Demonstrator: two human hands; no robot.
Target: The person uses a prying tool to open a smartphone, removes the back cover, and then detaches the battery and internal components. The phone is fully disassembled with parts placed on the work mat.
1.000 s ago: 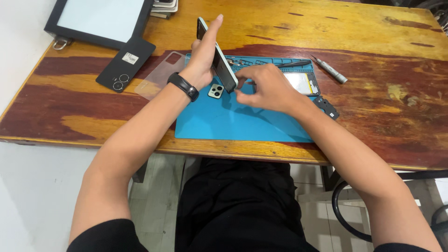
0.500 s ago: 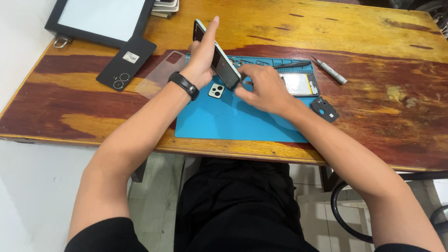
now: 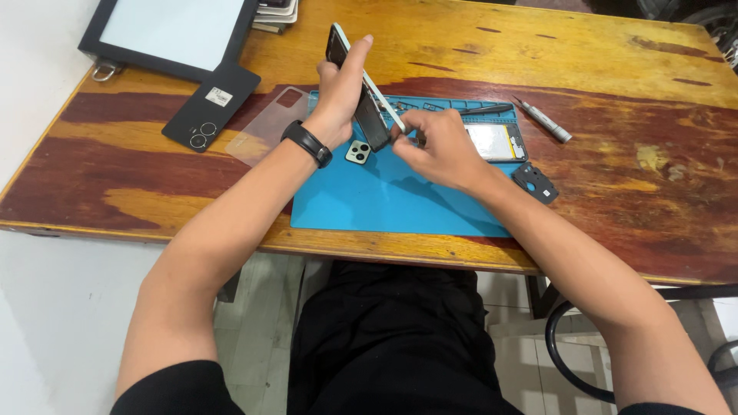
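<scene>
Head view: over the blue silicone work mat [image 3: 384, 200] on the wooden tabletop [image 3: 615, 177], the left hand [image 3: 338, 96] grips a slim black smartphone [image 3: 361, 92] tilted on edge, fingers wrapped around it. Beside the phone's lower end, the right hand [image 3: 438, 146] pinches its fingers [image 3: 407, 127] together at the phone's edge; whether they hold anything I cannot tell.

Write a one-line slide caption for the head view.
Left hand tilts a phone on edge over a blue mat; right hand at its side.

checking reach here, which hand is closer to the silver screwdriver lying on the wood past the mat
Right. The right hand works at the phone over the blue mat, nearer the silver screwdriver. The left hand grips the phone farther away.
</scene>
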